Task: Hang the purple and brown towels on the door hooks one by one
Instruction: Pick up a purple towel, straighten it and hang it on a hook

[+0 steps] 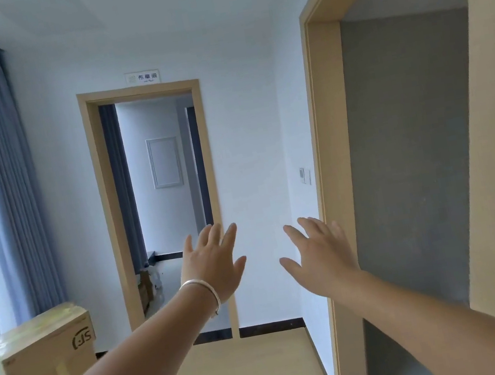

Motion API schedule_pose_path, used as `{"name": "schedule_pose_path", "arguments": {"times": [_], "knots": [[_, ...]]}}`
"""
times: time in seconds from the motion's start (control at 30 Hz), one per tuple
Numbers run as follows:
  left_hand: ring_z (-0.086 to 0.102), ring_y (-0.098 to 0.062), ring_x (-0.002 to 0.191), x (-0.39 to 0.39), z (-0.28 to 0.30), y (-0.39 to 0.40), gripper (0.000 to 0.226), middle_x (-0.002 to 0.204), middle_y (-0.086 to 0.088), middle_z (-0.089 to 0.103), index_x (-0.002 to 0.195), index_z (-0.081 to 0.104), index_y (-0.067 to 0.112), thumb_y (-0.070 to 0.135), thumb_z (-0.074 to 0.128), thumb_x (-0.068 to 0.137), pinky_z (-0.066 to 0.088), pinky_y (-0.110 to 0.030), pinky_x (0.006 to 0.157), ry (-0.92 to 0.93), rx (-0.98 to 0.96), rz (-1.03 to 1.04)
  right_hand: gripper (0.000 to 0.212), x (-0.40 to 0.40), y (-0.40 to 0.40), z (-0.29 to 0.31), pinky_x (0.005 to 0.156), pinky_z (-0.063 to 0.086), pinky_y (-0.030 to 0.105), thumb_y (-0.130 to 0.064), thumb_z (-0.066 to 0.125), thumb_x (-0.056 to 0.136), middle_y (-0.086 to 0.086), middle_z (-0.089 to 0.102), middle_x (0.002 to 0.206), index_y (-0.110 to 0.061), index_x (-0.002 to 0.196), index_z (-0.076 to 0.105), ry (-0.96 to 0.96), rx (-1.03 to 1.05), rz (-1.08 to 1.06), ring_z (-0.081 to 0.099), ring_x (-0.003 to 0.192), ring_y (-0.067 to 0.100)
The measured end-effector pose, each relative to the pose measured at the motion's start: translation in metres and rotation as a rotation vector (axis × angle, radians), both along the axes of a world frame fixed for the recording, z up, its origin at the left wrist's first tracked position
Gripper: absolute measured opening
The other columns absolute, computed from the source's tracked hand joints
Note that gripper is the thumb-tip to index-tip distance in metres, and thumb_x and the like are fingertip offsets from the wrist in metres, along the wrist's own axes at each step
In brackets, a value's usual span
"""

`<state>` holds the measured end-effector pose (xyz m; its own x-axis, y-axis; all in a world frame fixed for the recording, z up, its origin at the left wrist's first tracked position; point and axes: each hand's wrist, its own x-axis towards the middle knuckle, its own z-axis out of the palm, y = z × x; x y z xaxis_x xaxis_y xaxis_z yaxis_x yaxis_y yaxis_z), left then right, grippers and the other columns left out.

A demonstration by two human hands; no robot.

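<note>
Left forearm: reaches in from the lower left, bare. Silver bangle (203, 288) on the wrist.

Left hand (214, 263): raised in mid-air, back to the camera, fingers straight and spread, grasping nothing.

Right forearm: reaches in from the lower right, bare.

Right hand (322, 251): raised level with the left and apart from it, back to the camera, fingers extended and splayed, thumb out to the left, touching nothing.

Cardboard box (46, 353): lower left, near the window, sealed with yellowish tape, black logo printed on its end face.

Floor (244, 374): pale wood tone, with a dark skirting strip at the foot of the far wall.

Near doorway (337, 152): right side, light wooden frame, opening onto a grey wall.

Wall switch (304, 175): white, just left of that frame.

Curtain (6, 181): blue-grey, pleated, hanging beside the window on the left.

Far doorway (107, 210): centre, wooden frame, open to a further room with a white wall panel (164, 162).

Sign (142, 77): small, white, above the far doorway.

Purple and brown towels, door hooks: none in view.
</note>
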<state>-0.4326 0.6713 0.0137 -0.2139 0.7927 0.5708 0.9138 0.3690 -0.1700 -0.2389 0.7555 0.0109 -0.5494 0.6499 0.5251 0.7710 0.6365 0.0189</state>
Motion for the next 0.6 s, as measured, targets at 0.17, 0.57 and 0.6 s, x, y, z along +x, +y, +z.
{"name": "schedule_pose_path", "arguments": {"times": [0.17, 0.57, 0.6], "knots": [[0.017, -0.024, 0.146, -0.062, 0.002, 0.050, 0.066, 0.157, -0.003, 0.022, 0.152, 0.008, 0.028, 0.057, 0.030, 0.096, 0.014, -0.051, 0.118, -0.004, -0.008, 0.006, 0.063, -0.054, 0.050, -0.001, 0.118, 0.007, 0.051, -0.056, 0.033, 0.096, 0.003, 0.017, 0.159, -0.030, 0.151, 0.018, 0.000, -0.020, -0.009, 0.009, 0.147, 0.021], [0.019, -0.022, 0.145, -0.184, -0.013, 0.151, 0.064, 0.156, -0.001, 0.022, 0.151, 0.012, 0.029, 0.054, 0.034, 0.096, 0.016, -0.050, 0.118, -0.019, -0.034, 0.040, 0.061, -0.168, 0.178, -0.019, 0.118, 0.005, 0.050, -0.054, 0.033, 0.097, 0.002, 0.015, 0.160, -0.030, 0.151, 0.017, -0.054, -0.049, 0.011, 0.008, 0.147, 0.020], [0.018, -0.022, 0.146, -0.196, -0.014, 0.164, 0.065, 0.157, -0.001, 0.021, 0.152, 0.011, 0.029, 0.054, 0.035, 0.097, 0.016, -0.050, 0.118, -0.015, -0.044, 0.048, 0.061, -0.180, 0.192, -0.019, 0.118, 0.005, 0.050, -0.053, 0.033, 0.097, 0.002, 0.015, 0.159, -0.030, 0.151, 0.017, -0.053, -0.042, 0.018, 0.008, 0.147, 0.020]]}}
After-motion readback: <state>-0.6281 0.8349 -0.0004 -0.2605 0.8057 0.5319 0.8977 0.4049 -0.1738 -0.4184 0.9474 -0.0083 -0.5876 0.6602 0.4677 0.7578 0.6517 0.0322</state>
